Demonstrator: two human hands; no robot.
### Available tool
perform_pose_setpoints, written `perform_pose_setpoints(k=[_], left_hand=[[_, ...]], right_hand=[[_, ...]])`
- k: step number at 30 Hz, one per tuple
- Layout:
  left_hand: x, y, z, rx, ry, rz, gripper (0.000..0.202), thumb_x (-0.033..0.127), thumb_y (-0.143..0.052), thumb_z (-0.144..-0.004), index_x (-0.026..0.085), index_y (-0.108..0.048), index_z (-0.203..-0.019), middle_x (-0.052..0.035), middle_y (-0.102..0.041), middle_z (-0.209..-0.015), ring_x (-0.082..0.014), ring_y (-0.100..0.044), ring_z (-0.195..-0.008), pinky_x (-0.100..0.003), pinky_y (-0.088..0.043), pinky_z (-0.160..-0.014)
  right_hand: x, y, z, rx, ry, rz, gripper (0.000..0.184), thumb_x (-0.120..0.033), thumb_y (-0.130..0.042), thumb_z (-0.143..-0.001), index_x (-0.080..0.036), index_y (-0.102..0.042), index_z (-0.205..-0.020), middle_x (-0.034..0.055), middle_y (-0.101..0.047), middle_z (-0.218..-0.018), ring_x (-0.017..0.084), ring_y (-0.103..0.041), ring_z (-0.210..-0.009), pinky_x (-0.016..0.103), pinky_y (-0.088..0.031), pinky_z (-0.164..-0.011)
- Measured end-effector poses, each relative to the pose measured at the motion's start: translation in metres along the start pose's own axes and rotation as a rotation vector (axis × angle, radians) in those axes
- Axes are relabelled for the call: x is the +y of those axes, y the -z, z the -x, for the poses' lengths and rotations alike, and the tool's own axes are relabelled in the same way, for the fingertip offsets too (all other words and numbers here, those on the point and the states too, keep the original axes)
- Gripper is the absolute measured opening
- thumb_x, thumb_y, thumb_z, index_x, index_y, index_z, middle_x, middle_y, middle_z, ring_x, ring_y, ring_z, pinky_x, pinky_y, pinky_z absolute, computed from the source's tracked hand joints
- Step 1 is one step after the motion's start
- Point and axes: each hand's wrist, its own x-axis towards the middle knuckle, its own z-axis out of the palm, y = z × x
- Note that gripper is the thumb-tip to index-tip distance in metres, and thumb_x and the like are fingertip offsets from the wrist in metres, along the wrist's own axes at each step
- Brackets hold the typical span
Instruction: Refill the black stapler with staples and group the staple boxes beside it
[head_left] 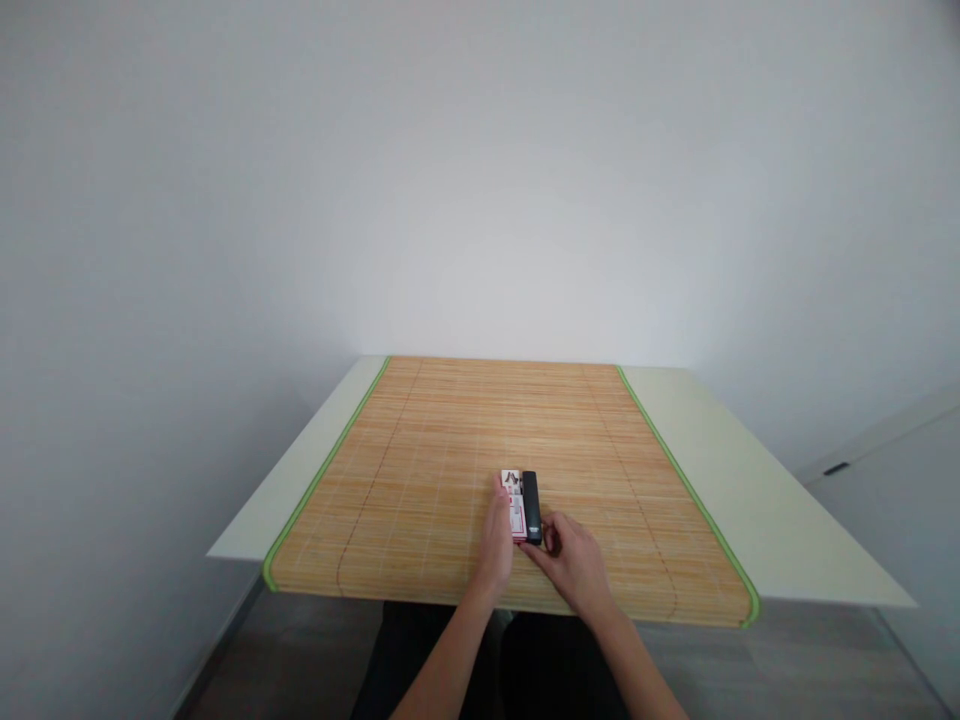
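Observation:
A small white box [517,514] with red print and a dark picture at its far end lies near the front of the bamboo mat. Along its right side is a slim black oblong object [532,507] with a small pale mark; its exact kind cannot be made out. My left hand [496,540] rests on edge against the box's left side, fingers stretched forward. With curled fingers, my right hand [574,560] pinches the near right corner of the black object, its thumb reaching along the near end toward the box. Part of the right fingers is hidden.
The bamboo mat [495,420] with green edging covers the middle of a white table [720,470] and hangs slightly over the front edge. A pale wall stands behind. My legs are under the front edge. A dark handle [836,468] shows on the white surface at right.

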Motion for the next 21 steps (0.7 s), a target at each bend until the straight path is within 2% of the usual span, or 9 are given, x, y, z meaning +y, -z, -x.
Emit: perform_pose_setpoints(k=[4, 8, 11, 15, 18, 21], left_hand=[[0.017, 0.004, 0.002, -0.051, 0.058, 0.105, 0.063, 0.067, -0.052, -0.096, 0.018, -0.069, -0.131, -0.0098, -0.070, -0.135, -0.0339, -0.051, -0.142, -0.053, -0.029, -0.126], [0.014, 0.007, 0.005, -0.042, 0.066, 0.067, 0.059, 0.066, -0.052, -0.097, 0.022, -0.069, -0.132, -0.0059, -0.071, -0.134, -0.0328, -0.048, -0.145, -0.054, -0.026, -0.128], [0.001, 0.009, 0.009, -0.008, 0.039, -0.013, 0.059, 0.066, -0.052, -0.097, 0.026, -0.064, -0.139, -0.0035, -0.063, -0.145, -0.0308, -0.037, -0.152, -0.053, -0.020, -0.130], [-0.018, 0.002, 0.011, 0.009, -0.007, -0.060, 0.067, 0.066, -0.052, -0.097, 0.028, -0.050, -0.152, -0.0022, -0.043, -0.162, -0.0277, -0.025, -0.157, -0.049, -0.015, -0.131], [-0.032, -0.016, 0.007, -0.017, -0.014, -0.039, 0.073, 0.066, -0.049, -0.098, 0.026, -0.040, -0.158, -0.0027, -0.030, -0.168, -0.0269, -0.022, -0.158, -0.047, -0.014, -0.131], [-0.049, -0.045, 0.000, -0.053, -0.004, -0.001, 0.077, 0.067, -0.047, -0.098, 0.025, -0.033, -0.162, -0.0035, -0.025, -0.169, -0.0257, -0.019, -0.158, -0.045, -0.013, -0.131]], right_hand=[[-0.001, 0.002, -0.001, -0.005, -0.005, -0.011, 0.034, -0.056, -0.073, -0.087, -0.026, -0.063, -0.099, 0.0002, -0.064, -0.075, 0.022, -0.060, -0.069, 0.031, -0.043, -0.066], [-0.004, 0.004, 0.000, -0.011, -0.008, -0.014, 0.032, -0.053, -0.072, -0.088, -0.026, -0.064, -0.103, 0.0006, -0.064, -0.076, 0.022, -0.062, -0.072, 0.031, -0.044, -0.066], [-0.005, 0.003, 0.001, -0.020, -0.015, -0.031, 0.029, -0.051, -0.072, -0.088, -0.026, -0.064, -0.100, 0.0008, -0.065, -0.077, 0.022, -0.062, -0.072, 0.032, -0.045, -0.068], [0.001, 0.007, 0.000, -0.028, -0.035, -0.052, 0.026, -0.049, -0.070, -0.088, -0.025, -0.064, -0.098, 0.0013, -0.066, -0.077, 0.023, -0.062, -0.073, 0.032, -0.045, -0.069], [0.016, 0.020, -0.003, -0.053, -0.048, -0.065, 0.026, -0.049, -0.069, -0.088, -0.025, -0.063, -0.094, 0.0016, -0.067, -0.077, 0.022, -0.062, -0.072, 0.031, -0.044, -0.067], [0.042, 0.039, -0.006, -0.078, -0.068, -0.061, 0.028, -0.050, -0.068, -0.087, -0.024, -0.064, -0.094, 0.0022, -0.068, -0.079, 0.022, -0.062, -0.072, 0.031, -0.044, -0.067]])
